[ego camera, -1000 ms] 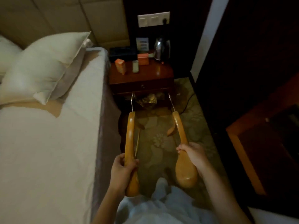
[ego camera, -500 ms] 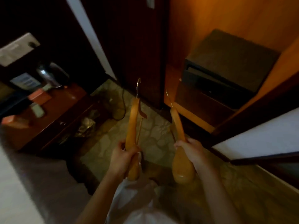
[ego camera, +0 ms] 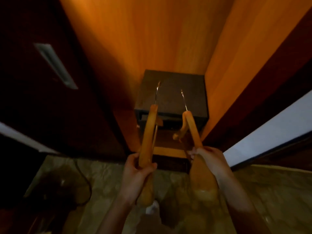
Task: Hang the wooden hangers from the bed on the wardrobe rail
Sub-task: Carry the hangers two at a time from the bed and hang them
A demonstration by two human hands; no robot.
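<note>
I hold two wooden hangers out in front of me, facing the open wardrobe. My left hand grips the left wooden hanger around one arm, its metal hook pointing up and away. My right hand grips the right wooden hanger the same way, its broad end hanging below my wrist. Both hooks stand in front of the dark safe. No rail shows in the view.
A dark safe box sits on the wardrobe's floor shelf. A dark wardrobe door with a recessed handle stands at the left, a dark frame at the right. A cable lies on the patterned carpet at lower left.
My view has swung right from the bed and nightstand to face straight into the wardrobe. Both hands keep their grip on the hangers, now raised toward the opening.
</note>
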